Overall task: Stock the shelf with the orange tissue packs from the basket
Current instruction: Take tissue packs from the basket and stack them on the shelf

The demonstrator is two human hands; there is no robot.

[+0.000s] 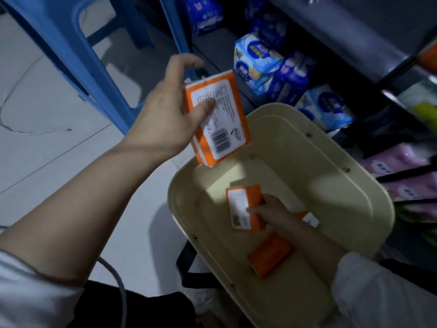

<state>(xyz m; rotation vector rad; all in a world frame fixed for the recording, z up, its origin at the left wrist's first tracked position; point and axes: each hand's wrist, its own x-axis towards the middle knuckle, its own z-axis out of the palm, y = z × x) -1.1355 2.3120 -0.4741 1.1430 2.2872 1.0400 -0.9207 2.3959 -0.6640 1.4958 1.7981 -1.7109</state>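
Two orange packs (216, 117) gripped, right hand (272, 209) seemingly inside basket (369, 185)

Floor, basket and low shelf

A pale tiled floor (47, 162) fills the left of the frame, carrying a blue stool (78, 55) at upper left and a cream basket (354, 181) at lower right; blue-and-white packs (255, 65) sit on the dark shelf (212, 48) at top.
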